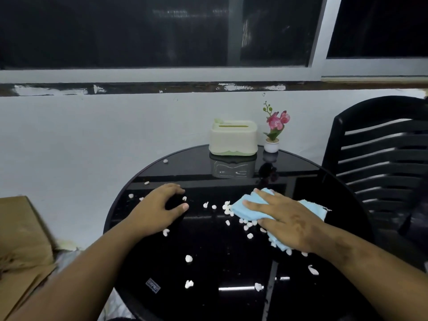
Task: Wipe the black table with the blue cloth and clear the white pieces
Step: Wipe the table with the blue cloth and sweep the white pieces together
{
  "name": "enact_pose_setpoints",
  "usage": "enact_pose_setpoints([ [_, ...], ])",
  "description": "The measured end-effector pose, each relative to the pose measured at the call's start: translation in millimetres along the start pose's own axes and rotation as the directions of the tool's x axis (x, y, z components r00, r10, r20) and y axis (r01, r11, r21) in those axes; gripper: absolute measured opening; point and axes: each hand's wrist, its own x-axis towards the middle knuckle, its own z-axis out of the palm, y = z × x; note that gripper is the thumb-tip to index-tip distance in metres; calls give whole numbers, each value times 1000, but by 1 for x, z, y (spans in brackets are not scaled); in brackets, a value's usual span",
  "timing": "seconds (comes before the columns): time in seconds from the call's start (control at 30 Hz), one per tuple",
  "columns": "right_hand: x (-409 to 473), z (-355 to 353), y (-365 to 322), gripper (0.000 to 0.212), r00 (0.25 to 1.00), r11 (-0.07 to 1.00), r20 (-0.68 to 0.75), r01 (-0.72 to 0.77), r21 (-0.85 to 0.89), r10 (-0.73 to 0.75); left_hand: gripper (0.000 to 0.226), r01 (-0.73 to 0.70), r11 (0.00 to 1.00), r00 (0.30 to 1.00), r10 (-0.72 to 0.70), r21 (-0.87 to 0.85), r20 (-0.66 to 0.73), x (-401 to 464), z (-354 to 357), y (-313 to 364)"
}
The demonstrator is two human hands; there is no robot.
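Observation:
A round glossy black table [208, 251] fills the lower middle of the view. Several small white pieces [188, 259] lie scattered over it, with a cluster bunched along the left edge of the blue cloth [243, 206]. My right hand [287, 221] lies flat on the cloth, fingers spread and pointing left, pressing it to the tabletop. My left hand [159, 209] rests on the table's left part, fingers curled in a loose cup with thumb out, holding nothing that I can see. A few white pieces lie around it.
A cream and green tissue box [232, 138] and a small white pot with a pink flower [271, 144] stand at the table's far edge by the wall. A black plastic chair [379, 158] is at the right. A brown cardboard box [23, 246] sits at the left.

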Motion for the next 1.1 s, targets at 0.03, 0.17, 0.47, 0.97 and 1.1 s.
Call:
enact_pose_setpoints([
  [0.03,-3,3,-10,48,1000,1000,15,17,22,-17,41,-3,1000,1000,3,1,3,0,0,0],
  [0.17,-8,12,-29,48,994,995,66,82,56,-86,41,-6,1000,1000,6,4,8,-1,0,0],
  [0.47,45,-11,46,46,997,995,11,78,65,-79,33,100,987,993,-107,-127,-52,-5,-8,1],
  [0.97,167,1,33,47,997,989,-76,-33,-142,22,48,105,994,993,-103,42,-51,-30,-17,-6],
  [1.1,140,5,5,45,992,991,-19,121,-54,-122,49,101,994,994,-99,52,-34,-33,-18,-5],
])
